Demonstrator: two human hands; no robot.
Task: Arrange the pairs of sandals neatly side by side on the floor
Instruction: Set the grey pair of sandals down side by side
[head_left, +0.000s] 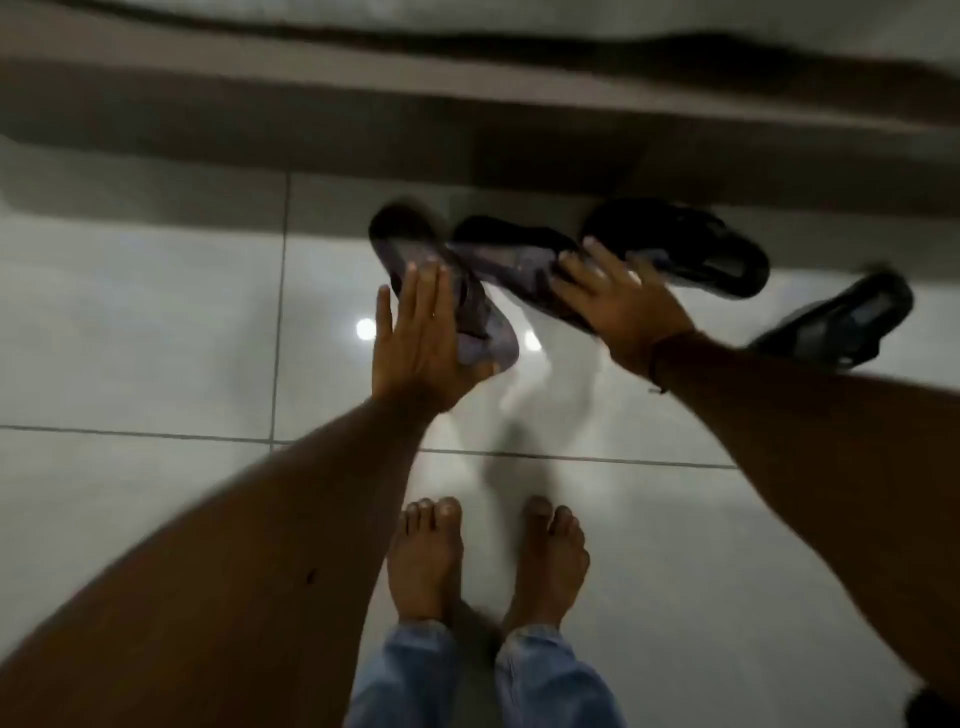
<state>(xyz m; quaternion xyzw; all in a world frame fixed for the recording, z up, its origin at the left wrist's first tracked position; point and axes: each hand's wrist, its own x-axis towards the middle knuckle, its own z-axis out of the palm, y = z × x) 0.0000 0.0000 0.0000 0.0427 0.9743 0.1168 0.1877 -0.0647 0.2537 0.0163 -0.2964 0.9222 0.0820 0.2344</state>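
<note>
Glossy pale tiled floor, crossed by dark grout lines, two bright light spots reflected near the middle. Along the far edge, a dark step or ledge running left to right. On the tiles at far right, one black sandal just beside that ledge, and a second black sandal a little nearer and further right, angled, apart from the first. Near the middle, two bare feet planted side by side, pale blue trouser hems above the ankles. Everything blurred; sandal detail unclear.
</note>
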